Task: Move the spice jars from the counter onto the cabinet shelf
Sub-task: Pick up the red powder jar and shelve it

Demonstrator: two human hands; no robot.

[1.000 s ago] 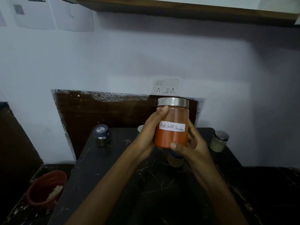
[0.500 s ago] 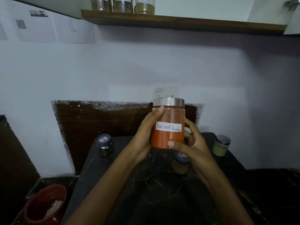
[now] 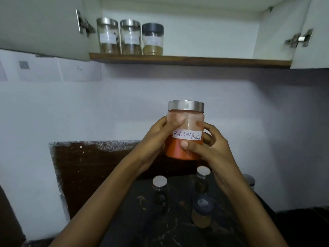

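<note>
- The person stands at a dark, pale-veined stone bench (image 3: pixel 160 229) with both forearms raised toward the wall.
- The task's thing is a clear round jar (image 3: pixel 188 118) with a brushed-steel lid, partly filled with orange-red powder. Its white handwritten label reads "Red chilli Powder".
- The jar is upright in mid-air, above the bench and well below the cabinet shelf, touching neither.
- The left hand (image 3: pixel 154 139) grips the jar's left side, thumb laid across the front just above the label.
- The right hand (image 3: pixel 215 152) grips the right side. Its thumb presses the front just under the label, its fingers curl round the back, and one fingertip shows through the glass.
- A brown wooden cabinet shelf (image 3: pixel 178 60) runs overhead. The white left door (image 3: pixel 44 24) and the white right door (image 3: pixel 315 32) both stand open.
- Three jars stand close together in a row at the shelf's left end:
  - a steel-lidded clear jar (image 3: pixel 107 35) with brownish contents
  - a second steel-lidded jar (image 3: pixel 130 37) beside it
  - a dark-lidded jar (image 3: pixel 152 40) of yellowish powder to their right
- The labels on the shelf jars are too blurred to read.
- Four more jars are on the bench below the hands:
  - a small dark jar with a round steel cap (image 3: pixel 159 189)
  - a similar capped jar (image 3: pixel 202 180) just beside the right wrist
  - a dark-capped jar of tan powder (image 3: pixel 202 213), nearer the person
  - a fourth jar (image 3: pixel 249 180), half hidden behind the right forearm
- White paper sheets (image 3: pixel 58 68) hang on the wall under the left door.
- A dark brown patch (image 3: pixel 85 166) marks the wall behind the bench.
</note>
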